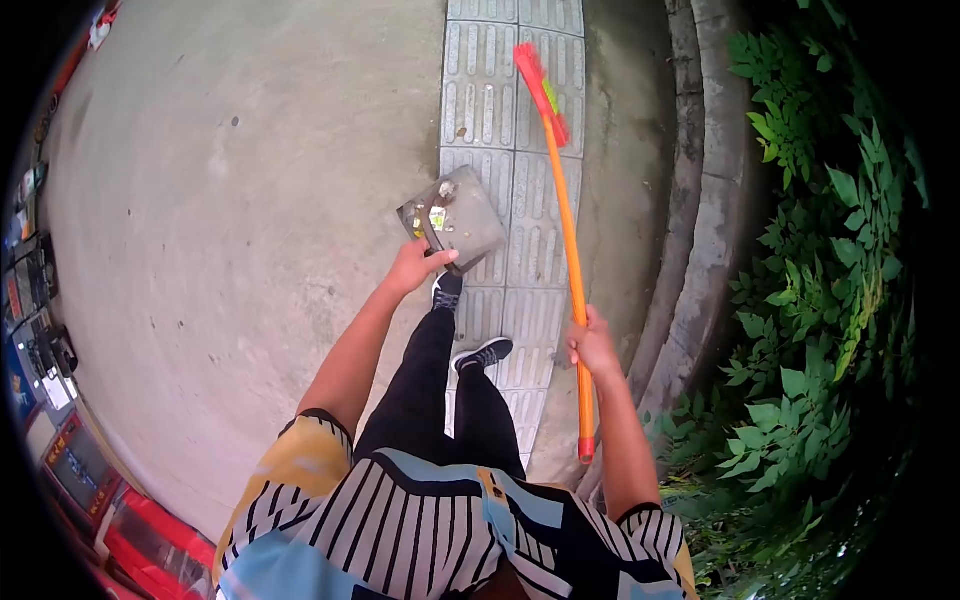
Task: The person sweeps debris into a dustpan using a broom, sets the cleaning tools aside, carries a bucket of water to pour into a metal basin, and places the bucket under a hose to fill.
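Watching the head view remotely, I see the left hand (413,267) closed around the handle (428,224) of a dustpan (475,225), just before twelve o'clock. At four o'clock, the right hand (594,345) grips an orange broom (568,225), its red head (537,85) pointing between twelve and one.

Dustpan (476,220) left of broom (569,230), paving strip (481,90) partly beneath both, curb (716,190) and plants (795,400) farther right.
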Demonstrator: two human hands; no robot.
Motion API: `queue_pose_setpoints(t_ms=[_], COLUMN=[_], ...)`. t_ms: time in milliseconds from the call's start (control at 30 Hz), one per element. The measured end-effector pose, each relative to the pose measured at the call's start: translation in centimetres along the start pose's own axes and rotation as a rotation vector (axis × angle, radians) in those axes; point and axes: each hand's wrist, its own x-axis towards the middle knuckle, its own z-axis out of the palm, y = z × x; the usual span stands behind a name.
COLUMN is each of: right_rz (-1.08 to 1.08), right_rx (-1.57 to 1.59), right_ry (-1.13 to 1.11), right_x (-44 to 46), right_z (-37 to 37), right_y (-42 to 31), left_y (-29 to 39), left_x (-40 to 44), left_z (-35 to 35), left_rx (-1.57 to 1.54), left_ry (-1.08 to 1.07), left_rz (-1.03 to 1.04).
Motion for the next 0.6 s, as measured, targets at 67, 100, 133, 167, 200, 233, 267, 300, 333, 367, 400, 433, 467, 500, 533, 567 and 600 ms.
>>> queue_pose_setpoints(t_ms=[67, 100, 133, 167, 200, 233, 267, 300, 333, 367, 400, 433, 467, 500, 533, 567, 600], right_rz=[-0.086, -0.121, -0.136, -0.143, -0.103, -0.069, -0.032, 0.050, 0.128, 0.188, 0.250, 0.273, 0.301, 0.335, 0.368, 0.349, 0.323], right_rx=[-0.143, -0.194, -0.253, -0.316, -0.326, -0.332, -0.344, -0.308, -0.269, -0.199, -0.124, -0.073, -0.025, 0.024, 0.081, 0.060, 0.037], right_ry=[0.002, -0.005, -0.007, -0.004, -0.028, -0.057, -0.080, -0.163, -0.248, -0.333, -0.414, -0.469, -0.524, -0.509, -0.496, -0.453, -0.409], right_x=[4.6, 6.9, 8.7, 9.7, 9.7, 9.8, 9.6, 8.4, 6.8, 5.1, 3.3, 1.2, -0.9, -3.1, -4.5, -4.8, -4.8], right_z=[2.7, 4.6, 6.1, 7.1, 8.5, 10.2, 11.0, 10.9, 10.6, 9.3, 7.5, 6.0, 4.6, 3.8, 3.4, 3.4, 3.3], right_y=[-2.7, -3.7, -4.2, -4.4, -4.6, -4.9, -5.2, -5.4, -5.5, -5.7, -6.0, -6.2, -6.6, -7.2, -7.6, -7.7, -7.8], left_y=[0.7, -0.1, -0.5, -0.7, -0.8, -0.7, -0.7, 0.0, 0.7, 1.4, 2.2, 2.7, 2.5, 1.8, 1.3, 0.7, 0.2], left_x=[0.9, 1.9, 2.5, 3.0, 3.5, 4.0, 4.5, 4.7, 5.0, 5.6, 6.2, 6.7, 7.0, 7.3, 7.5, 7.6, 7.7], left_z=[-2.2, -3.5, -4.2, -4.5, -5.2, -6.4, -7.2, -7.8, -8.8, -9.5, -10.4, -11.1, -10.8, -10.0, -9.5, -9.5, -9.6], left_rx=[-0.056, -0.113, -0.122, -0.138, -0.145, -0.154, -0.128, -0.107, -0.083, -0.014, 0.057, 0.131, 0.071, 0.013, -0.036, 0.005, 0.046], left_ry=[0.119, 0.144, 0.157, 0.164, 0.177, 0.176, 0.179, 0.180, 0.185, 0.174, 0.158, 0.145, 0.173, 0.203, 0.234, 0.236, 0.239], left_rz=[0.038, 0.051, 0.030, 0.004, -0.019, -0.025, -0.035, -0.046, -0.055, -0.114, -0.173, -0.230, -0.143, -0.059, 0.026, -0.015, -0.048])
